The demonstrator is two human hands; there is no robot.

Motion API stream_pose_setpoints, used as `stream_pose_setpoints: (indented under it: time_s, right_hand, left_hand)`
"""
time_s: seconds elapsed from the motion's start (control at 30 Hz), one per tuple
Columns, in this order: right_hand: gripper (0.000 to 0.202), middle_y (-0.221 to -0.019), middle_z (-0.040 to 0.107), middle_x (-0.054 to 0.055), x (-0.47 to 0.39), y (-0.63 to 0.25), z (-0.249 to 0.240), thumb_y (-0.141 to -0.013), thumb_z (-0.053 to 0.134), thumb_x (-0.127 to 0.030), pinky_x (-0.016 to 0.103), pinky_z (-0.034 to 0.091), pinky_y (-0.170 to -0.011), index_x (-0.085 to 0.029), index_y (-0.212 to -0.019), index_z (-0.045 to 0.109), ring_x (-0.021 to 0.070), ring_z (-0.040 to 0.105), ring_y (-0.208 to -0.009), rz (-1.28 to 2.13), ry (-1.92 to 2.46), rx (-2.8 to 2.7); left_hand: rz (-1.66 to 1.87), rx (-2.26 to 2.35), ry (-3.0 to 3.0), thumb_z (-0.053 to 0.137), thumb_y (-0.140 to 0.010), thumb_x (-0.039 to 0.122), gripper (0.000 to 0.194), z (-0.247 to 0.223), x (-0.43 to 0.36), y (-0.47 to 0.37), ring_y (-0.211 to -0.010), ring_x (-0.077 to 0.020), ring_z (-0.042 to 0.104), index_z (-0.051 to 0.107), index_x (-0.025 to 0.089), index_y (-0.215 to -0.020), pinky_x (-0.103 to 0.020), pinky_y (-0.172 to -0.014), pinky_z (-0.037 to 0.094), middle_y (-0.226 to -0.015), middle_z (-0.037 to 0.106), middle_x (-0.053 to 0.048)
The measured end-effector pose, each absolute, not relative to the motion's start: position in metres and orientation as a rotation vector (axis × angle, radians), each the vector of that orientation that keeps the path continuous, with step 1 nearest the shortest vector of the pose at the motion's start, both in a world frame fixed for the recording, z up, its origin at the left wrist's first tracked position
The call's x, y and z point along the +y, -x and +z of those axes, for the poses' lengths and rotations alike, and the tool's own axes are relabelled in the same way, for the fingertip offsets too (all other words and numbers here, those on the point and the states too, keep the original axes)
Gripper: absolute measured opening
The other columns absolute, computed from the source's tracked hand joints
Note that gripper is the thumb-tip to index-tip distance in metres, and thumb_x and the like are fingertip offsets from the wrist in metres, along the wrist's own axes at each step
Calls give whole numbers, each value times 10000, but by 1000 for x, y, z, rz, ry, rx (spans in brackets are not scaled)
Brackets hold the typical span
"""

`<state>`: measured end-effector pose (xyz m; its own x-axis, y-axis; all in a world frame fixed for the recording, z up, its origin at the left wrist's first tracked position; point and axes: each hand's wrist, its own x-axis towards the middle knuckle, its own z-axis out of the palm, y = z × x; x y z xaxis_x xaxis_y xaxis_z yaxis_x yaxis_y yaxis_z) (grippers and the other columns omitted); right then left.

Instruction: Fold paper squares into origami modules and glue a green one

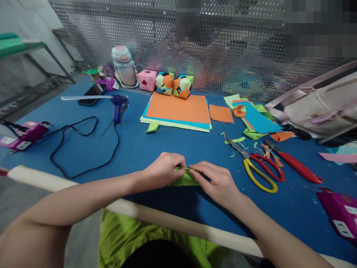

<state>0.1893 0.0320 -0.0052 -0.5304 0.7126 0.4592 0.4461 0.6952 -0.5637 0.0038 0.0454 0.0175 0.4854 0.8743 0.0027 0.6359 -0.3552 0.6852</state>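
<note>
Near the front edge of the blue table, a piece of green paper (pixel 185 180) is held between both hands. My left hand (pixel 164 170) pinches its left side, fingers curled over the top edge. On the other side, my right hand (pixel 216 178) grips the upper right edge between thumb and fingers. The top of the paper looks like a thin folded edge; its underside is partly hidden. Beyond the hands lies a stack of orange, blue and pale green sheets (pixel 178 108), with a small folded green piece (pixel 152 127) at its front.
Scissors (pixel 248 154) with red and yellow handles and a red-handled cutter (pixel 299 165) lie to the right among paper scraps. At left are a blue glue gun (pixel 119 106), its cord, and a phone (pixel 92 94). Folded paper balls (pixel 182 86) and a bottle (pixel 124 67) stand behind.
</note>
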Motion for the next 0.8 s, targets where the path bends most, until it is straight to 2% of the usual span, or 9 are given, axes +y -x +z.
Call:
stream_pose_setpoints:
  time_s: [0.2,0.57,0.8]
  right_hand:
    - [152,-802,703,47,35,-190,0,-859,523,-191,267,525,-663,-188,-892,671,160,655,-716,621,992,-2083]
    - [155,-601,623,-8,37,-188,5,-799,532,-237,211,423,-473,-175,-762,668,114,536,-516,934,1263,-1982]
    - [177,-641,649,-2,37,-189,9,-803,509,-232,215,430,-525,-182,-724,660,123,561,-578,990,1275,-1997]
  left_hand:
    - [544,1299,-1847,552,-691,129,107,21,45,-3,-518,-74,469,621,134,-609,-174,-510,337,-541,569,36]
    - [573,1273,-1661,564,-658,160,66,16,47,-3,-513,-73,448,587,135,-601,-168,-470,326,-529,537,43]
    - [508,1292,-1713,557,-665,166,64,18,45,-5,-507,-75,443,577,142,-609,-176,-481,319,-522,524,53]
